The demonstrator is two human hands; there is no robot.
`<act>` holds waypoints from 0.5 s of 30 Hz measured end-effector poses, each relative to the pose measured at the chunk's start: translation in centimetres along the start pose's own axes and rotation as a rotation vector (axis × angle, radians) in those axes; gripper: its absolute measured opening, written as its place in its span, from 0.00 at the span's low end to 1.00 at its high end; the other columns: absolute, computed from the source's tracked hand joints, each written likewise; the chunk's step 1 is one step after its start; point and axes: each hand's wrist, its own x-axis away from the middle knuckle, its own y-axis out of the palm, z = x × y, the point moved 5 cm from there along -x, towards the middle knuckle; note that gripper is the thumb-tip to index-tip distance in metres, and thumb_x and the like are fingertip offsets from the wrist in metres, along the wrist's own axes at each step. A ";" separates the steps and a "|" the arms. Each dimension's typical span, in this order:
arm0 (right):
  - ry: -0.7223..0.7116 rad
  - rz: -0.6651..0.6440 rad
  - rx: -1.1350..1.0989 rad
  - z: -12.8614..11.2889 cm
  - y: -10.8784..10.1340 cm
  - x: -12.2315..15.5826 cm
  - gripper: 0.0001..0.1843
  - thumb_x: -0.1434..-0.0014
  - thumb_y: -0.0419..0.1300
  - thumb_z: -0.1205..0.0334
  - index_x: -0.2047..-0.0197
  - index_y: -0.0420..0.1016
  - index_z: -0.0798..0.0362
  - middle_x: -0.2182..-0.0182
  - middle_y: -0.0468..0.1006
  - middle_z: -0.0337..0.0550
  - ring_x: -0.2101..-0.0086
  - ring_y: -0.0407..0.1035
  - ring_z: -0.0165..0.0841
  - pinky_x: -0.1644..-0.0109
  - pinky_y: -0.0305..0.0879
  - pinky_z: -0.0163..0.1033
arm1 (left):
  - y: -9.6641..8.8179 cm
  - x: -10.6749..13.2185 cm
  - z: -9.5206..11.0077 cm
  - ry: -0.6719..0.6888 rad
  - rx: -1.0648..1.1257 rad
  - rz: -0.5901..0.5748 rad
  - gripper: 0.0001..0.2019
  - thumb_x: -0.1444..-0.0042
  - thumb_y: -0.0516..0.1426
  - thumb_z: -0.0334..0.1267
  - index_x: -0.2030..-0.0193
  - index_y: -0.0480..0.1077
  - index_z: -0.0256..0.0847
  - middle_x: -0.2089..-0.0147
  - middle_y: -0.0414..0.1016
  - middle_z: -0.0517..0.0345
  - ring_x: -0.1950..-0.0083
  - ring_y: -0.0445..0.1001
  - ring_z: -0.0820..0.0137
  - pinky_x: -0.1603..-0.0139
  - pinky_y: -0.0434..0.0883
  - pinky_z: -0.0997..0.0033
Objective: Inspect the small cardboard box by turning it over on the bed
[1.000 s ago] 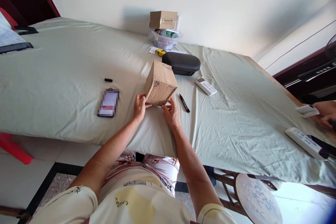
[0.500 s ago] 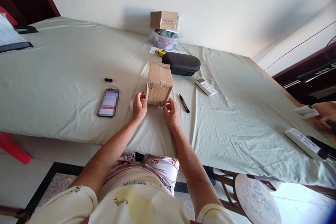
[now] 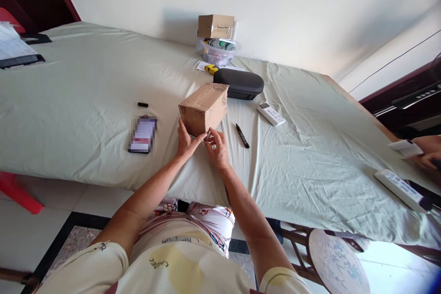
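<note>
A brown cardboard box [image 3: 195, 120] with dark scribbles near its corners stands at an angle on the green cloth in front of me. My left hand [image 3: 188, 141] grips its near face, with the fingers along the left edge and the thumb reaching across the bottom. At the lower near corner, my right hand [image 3: 216, 147] is closed in a pinch against the cardboard, close to the left thumb. The fingertips of both hands are partly hidden. To the right lies an uncapped black marker [image 3: 242, 136], while its black cap [image 3: 143, 104] rests at the left above a phone [image 3: 142, 135].
Behind the box sit a black case [image 3: 239, 83] and a yellow tape measure [image 3: 211, 69]. A plastic tub [image 3: 218, 57] with a second cardboard box [image 3: 216, 26] on top stands by the wall. A white device [image 3: 271, 114] lies right; another person's hand [image 3: 427, 158] shows at the far right.
The box has turned, its near face swinging left so that its right side now shows. Both hands have shifted left, and the right one has come close to the left thumb.
</note>
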 end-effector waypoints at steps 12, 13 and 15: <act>-0.034 -0.004 0.053 -1.2 0.2 -0.2 0.26 0.28 0.59 0.59 0.29 0.68 0.42 0.50 0.75 0.48 0.62 0.76 0.32 0.56 0.82 0.43 | -0.1 -0.1 0.6 -0.014 -0.020 0.024 0.69 0.58 0.78 0.52 0.19 0.39 0.39 0.19 0.47 0.26 0.16 0.47 0.36 0.19 0.56 0.39; -0.018 -0.008 0.055 -1.2 0.1 -0.3 0.26 0.29 0.61 0.56 0.30 0.69 0.42 0.50 0.76 0.48 0.62 0.76 0.32 0.58 0.82 0.42 | -0.2 -0.1 0.5 -0.018 -0.011 0.020 0.68 0.57 0.77 0.51 0.19 0.40 0.38 0.19 0.48 0.27 0.17 0.48 0.37 0.19 0.56 0.41; 0.020 -0.018 0.068 -0.9 -0.4 -0.5 0.27 0.31 0.65 0.51 0.32 0.72 0.43 0.50 0.77 0.48 0.63 0.75 0.33 0.60 0.81 0.42 | -0.3 -0.4 0.3 -0.014 0.028 -0.004 0.66 0.55 0.76 0.50 0.19 0.41 0.39 0.19 0.49 0.30 0.17 0.49 0.39 0.18 0.55 0.43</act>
